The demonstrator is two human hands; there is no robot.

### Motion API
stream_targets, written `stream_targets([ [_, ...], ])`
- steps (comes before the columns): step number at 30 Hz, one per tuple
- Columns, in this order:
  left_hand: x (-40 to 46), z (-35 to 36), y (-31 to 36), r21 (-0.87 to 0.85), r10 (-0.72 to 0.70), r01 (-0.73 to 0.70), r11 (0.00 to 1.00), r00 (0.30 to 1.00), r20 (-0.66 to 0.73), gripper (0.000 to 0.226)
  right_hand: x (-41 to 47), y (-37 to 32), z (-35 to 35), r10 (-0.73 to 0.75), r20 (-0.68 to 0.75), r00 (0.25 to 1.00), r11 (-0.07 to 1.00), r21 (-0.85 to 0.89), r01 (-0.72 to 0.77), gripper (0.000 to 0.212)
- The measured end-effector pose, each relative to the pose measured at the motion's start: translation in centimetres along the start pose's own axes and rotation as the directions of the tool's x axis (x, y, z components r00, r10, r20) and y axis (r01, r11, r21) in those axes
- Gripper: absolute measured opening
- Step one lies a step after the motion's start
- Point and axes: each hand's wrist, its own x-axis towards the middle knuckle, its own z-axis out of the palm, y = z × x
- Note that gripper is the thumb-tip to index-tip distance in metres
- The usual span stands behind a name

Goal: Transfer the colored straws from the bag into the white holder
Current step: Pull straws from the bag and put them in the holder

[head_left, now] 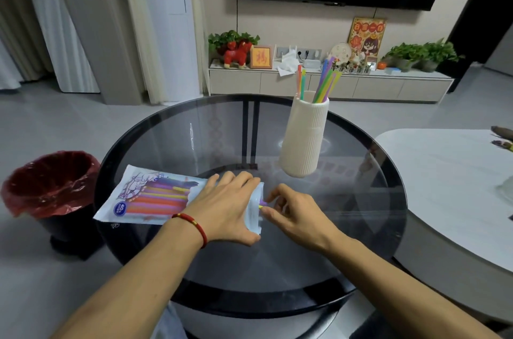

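Observation:
A plastic bag (pixel 150 197) of colored straws lies flat on the round glass table (pixel 222 130), its open end pointing right. My left hand (pixel 227 208) presses down on the bag near that opening, palm flat. My right hand (pixel 294 211) pinches the tips of a purple and a yellow straw (pixel 262 204) sticking out of the bag's mouth. The white ribbed holder (pixel 304 141) stands upright behind my hands, with several straws (pixel 324 83) leaning in it.
A bin with a red liner (pixel 50 183) stands on the floor left of the table. A white table (pixel 455 180) overlaps the glass table's right side. A TV cabinet with plants and ornaments (pixel 327 80) runs along the far wall.

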Motion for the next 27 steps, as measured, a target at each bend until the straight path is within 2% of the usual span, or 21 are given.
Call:
stream_targets([
  [2, 0.1, 0.0, 0.3, 0.014, 0.023, -0.023, 1.000, 1.000, -0.019, 0.100, 0.1, 0.0, 0.5, -0.024, -0.049, 0.999, 0.998, 0.049, 0.026, 0.027],
  [6, 0.4, 0.0, 0.7, -0.011, 0.009, -0.009, 1.000, 1.000, -0.013, 0.095, 0.3, 0.2, 1.9, -0.035, -0.099, 0.994, 0.999, 0.021, 0.037, 0.033],
  [9, 0.4, 0.2, 0.6, -0.038, 0.007, -0.007, 0.999, 1.000, -0.007, 0.091, 0.5, 0.2, 2.2, -0.010, -0.116, 0.993, 1.000, 0.019, 0.012, 0.017],
  [11, 0.5, 0.3, 0.3, -0.043, -0.005, 0.005, 0.999, 1.000, 0.002, 0.093, 0.7, 0.5, 1.3, 0.016, -0.100, 0.995, 0.997, 0.079, -0.008, 0.008],
  [15, 0.2, 0.4, -0.6, -0.056, -0.044, 0.043, 0.997, 0.999, -0.019, 0.098, 0.9, 1.6, -1.3, 0.086, 0.013, 0.996, 0.969, 0.232, -0.087, 0.004],
  [18, 0.3, 0.6, -0.6, -0.058, -0.036, 0.036, 0.998, 0.999, -0.012, 0.101, 0.7, 1.7, -1.8, 0.136, 0.116, 0.984, 0.907, 0.385, -0.170, 0.036],
  [20, 0.5, 0.7, -0.3, -0.058, -0.032, 0.033, 0.998, 0.999, 0.005, 0.105, 0.6, 1.3, -1.3, 0.131, 0.126, 0.983, 0.889, 0.425, -0.173, 0.045],
  [24, 0.6, 0.9, -0.2, -0.056, -0.055, 0.058, 0.997, 0.997, 0.047, 0.110, 0.5, 0.7, -0.5, 0.111, -0.010, 0.994, 0.891, 0.443, -0.095, 0.016],
  [27, 0.6, 1.0, -0.7, -0.059, -0.081, 0.088, 0.994, 0.990, 0.113, 0.108, 0.4, 0.6, -1.3, 0.133, -0.024, 0.991, 0.866, 0.490, -0.104, 0.009],
])
